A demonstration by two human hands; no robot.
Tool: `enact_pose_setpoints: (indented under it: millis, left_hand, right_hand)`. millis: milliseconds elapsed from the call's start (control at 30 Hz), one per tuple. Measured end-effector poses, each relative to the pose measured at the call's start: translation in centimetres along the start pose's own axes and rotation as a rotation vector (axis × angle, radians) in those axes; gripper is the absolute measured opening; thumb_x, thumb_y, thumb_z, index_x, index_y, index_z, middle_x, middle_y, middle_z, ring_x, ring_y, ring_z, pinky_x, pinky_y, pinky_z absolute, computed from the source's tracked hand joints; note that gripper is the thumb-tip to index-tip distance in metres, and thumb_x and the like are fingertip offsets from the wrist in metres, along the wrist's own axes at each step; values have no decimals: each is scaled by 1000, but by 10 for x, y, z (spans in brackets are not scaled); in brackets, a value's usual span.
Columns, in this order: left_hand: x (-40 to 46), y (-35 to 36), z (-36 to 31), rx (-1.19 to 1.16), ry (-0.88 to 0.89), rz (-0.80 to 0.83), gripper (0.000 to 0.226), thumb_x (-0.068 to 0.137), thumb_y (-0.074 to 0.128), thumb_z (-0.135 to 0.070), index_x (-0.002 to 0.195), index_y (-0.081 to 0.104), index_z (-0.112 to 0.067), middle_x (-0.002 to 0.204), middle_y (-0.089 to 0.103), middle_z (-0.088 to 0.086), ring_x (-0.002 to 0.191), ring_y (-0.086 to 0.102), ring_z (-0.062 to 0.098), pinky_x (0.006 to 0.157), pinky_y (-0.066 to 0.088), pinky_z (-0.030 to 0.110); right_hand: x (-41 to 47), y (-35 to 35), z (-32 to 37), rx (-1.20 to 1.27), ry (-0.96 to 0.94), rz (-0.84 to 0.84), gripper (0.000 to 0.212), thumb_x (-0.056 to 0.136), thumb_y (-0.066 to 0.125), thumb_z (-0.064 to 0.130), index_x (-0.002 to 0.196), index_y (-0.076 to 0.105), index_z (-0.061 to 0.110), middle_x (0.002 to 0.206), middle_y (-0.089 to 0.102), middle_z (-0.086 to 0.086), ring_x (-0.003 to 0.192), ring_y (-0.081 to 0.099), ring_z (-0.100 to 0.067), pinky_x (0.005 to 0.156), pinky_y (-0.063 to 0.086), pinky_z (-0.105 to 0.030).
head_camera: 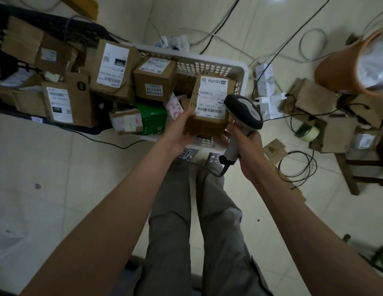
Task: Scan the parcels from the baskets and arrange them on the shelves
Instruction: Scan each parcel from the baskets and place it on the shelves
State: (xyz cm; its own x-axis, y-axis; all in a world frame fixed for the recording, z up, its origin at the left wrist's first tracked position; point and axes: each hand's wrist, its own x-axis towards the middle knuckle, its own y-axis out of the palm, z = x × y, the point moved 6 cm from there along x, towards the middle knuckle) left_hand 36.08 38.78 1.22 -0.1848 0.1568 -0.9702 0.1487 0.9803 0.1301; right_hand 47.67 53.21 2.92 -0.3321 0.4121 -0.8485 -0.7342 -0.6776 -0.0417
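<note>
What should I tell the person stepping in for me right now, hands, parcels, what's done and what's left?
Left hand holds a brown parcel label-up over the white basket.
Right hand grips the scanner, its head right beside that label.
More parcels remain in the basket, including a green box, and others are piled to its left.
Done: one parcel picked up. Whether it has scanned cannot be told.
Left: scan it, shelve it, then work through the rest. No shelves in view.
</note>
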Motion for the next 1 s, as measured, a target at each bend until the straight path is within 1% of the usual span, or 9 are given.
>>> enact_pose_setpoints:
  millis: [67,133,233,367,467,600,700,867,1000]
  left_hand:
    - [-30,-2,0,2,-1,5,18,92,68,-22,109,67,-15,115,69,12,113,64,26,98,56,35]
    - [-61,-4,-3,0,15,21,19,91,70,-23,108,68,-16,106,72,8,108,65,25,91,59,32]
    - [-108,-6,-8,8,82,40,15,90,69,-27,105,70,-21,91,77,-1,100,66,20,80,61,28]
    - [-176,-22,-10,38,153,29,28,91,68,-35,116,68,-24,119,66,5,116,61,24,105,51,39]
    - [-226,-42,-12,31,208,6,31,91,68,-37,119,67,-24,125,67,6,120,60,24,110,46,40]
    - [-296,-77,-17,-17,295,-18,34,95,62,-33,126,65,-22,114,70,4,106,66,17,108,46,34]
    - [-350,-110,-16,-81,371,-37,38,95,61,-32,131,62,-18,115,67,7,102,64,18,90,52,27]
    - [-437,-178,-6,-225,494,-146,17,94,64,-29,106,69,-19,101,68,4,92,64,18,80,55,23]
    - [-507,-240,16,-384,651,-223,12,92,67,-26,99,72,-18,91,67,1,85,60,15,93,51,28]
  right_hand:
    - [-24,-2,15,-29,-27,23,39,98,63,8,135,55,3,122,68,-16,101,71,-19,76,62,-35]
    - [-51,1,33,-51,-48,56,42,98,62,10,138,52,6,127,66,-17,113,66,-31,90,60,-49]
    - [-92,6,61,-114,-90,70,42,96,64,12,137,53,10,127,66,-13,118,63,-31,99,55,-52]
    - [-150,18,95,-201,-167,118,36,96,64,14,132,59,11,119,69,-12,108,66,-29,90,58,-45]
    - [-196,32,116,-295,-254,192,18,95,66,19,112,67,25,108,72,-3,101,67,-24,86,56,-42]
    - [-255,65,137,-393,-329,315,11,95,65,18,104,69,24,103,76,-4,98,70,-24,85,57,-45]
    - [-304,99,146,-443,-392,435,13,96,63,16,107,69,21,98,77,-1,91,73,-19,71,60,-30]
    - [-386,163,148,-562,-534,577,18,97,64,18,113,68,11,104,75,-7,99,70,-24,82,57,-39]
    - [-461,213,132,-571,-593,717,19,95,67,23,112,71,14,99,76,-4,95,70,-24,83,56,-38]
